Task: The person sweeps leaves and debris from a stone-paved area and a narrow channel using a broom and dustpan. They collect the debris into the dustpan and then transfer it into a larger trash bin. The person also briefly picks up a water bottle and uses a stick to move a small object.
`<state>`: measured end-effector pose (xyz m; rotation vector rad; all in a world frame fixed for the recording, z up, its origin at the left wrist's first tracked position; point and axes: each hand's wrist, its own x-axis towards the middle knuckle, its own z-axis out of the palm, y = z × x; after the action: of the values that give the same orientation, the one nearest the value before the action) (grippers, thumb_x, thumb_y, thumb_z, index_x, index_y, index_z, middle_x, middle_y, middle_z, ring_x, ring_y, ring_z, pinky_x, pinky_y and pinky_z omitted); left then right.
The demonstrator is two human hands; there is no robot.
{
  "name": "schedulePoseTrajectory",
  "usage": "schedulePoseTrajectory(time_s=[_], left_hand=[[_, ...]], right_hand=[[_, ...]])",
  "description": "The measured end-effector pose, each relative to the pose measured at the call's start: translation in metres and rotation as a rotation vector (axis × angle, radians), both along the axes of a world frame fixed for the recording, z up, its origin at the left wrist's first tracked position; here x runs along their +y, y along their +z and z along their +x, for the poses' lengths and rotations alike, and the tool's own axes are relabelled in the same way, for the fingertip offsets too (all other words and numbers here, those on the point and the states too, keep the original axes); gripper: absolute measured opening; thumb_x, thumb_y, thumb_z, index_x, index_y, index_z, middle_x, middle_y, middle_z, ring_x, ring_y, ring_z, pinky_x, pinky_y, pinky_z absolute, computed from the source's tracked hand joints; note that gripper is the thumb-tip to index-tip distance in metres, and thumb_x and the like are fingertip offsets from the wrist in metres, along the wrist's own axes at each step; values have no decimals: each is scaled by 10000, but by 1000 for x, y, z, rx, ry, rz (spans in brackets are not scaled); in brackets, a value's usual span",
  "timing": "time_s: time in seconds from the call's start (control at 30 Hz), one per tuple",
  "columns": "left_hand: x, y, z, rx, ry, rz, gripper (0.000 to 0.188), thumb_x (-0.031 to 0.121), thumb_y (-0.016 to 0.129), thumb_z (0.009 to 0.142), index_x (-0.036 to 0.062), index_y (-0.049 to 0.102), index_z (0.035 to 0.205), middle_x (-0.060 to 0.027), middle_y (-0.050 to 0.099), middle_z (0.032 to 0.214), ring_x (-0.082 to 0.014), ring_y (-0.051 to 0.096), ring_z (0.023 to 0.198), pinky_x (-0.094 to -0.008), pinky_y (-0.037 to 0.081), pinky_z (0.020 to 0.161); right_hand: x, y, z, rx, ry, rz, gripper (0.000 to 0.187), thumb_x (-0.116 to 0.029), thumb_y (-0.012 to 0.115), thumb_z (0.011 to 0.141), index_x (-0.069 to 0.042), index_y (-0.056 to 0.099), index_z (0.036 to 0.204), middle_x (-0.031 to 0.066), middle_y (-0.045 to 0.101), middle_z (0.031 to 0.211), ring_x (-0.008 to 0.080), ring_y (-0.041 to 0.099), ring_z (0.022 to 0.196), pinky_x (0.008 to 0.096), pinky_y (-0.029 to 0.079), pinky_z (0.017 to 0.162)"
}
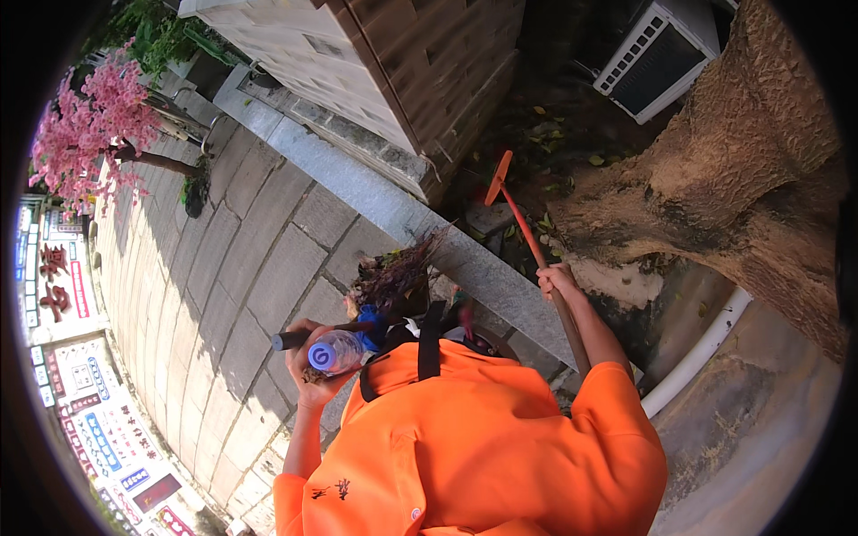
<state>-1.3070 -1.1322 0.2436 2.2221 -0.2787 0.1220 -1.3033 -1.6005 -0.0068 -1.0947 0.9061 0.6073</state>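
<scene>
My left hand [307,362] is closed around a clear plastic bottle [347,348] with a purple-blue cap, together with a dark rod-shaped handle [290,340]. A bundle of dry twigs [393,281], like a broom head, shows just beyond, beside some blue material [368,323]. Whether the dark handle joins the twigs, I cannot tell. On the right, my right hand [558,280] grips the shaft of a long tool [523,223] with a flat orange head. That head is over leaf-strewn ground beyond a stone curb, and the tool's brownish lower shaft runs back along my forearm.
A pale stone curb [349,179] crosses diagonally between grey paving [268,259] and a dirt strip. A brick-faced wall block [420,71] stands ahead. At right are a thick tree trunk [715,170], a white pipe [702,357] and an air-conditioner unit [657,58]. A pink-blossomed tree [98,116] stands far left.
</scene>
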Motion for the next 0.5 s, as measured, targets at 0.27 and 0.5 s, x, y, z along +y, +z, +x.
schedulePoseTrajectory(time_s=[0.27, 0.5], left_hand=[[4, 7, -3, -56, -20, 56, 533, 252, 847, 485, 34, 616, 913, -85, 513, 933, -218, 536, 814, -334, 438, 692], [2, 2, -3, -85, -46, 75, 525, 240, 837, 448, 42, 614, 881, -87, 516, 890, -248, 537, 773, -345, 432, 663]], right_hand=[[-46, 27, 50, -123, -37, -150, 220, -63, 551, 815, -96, 425, 637, -1, 442, 506, 85, 433, 368, 257, 315, 306], [-31, 75, -25, -136, -228, 134, 84, -83, 542, 863, -46, 533, 938, -11, 478, 580, 70, 431, 390, 274, 330, 330]])
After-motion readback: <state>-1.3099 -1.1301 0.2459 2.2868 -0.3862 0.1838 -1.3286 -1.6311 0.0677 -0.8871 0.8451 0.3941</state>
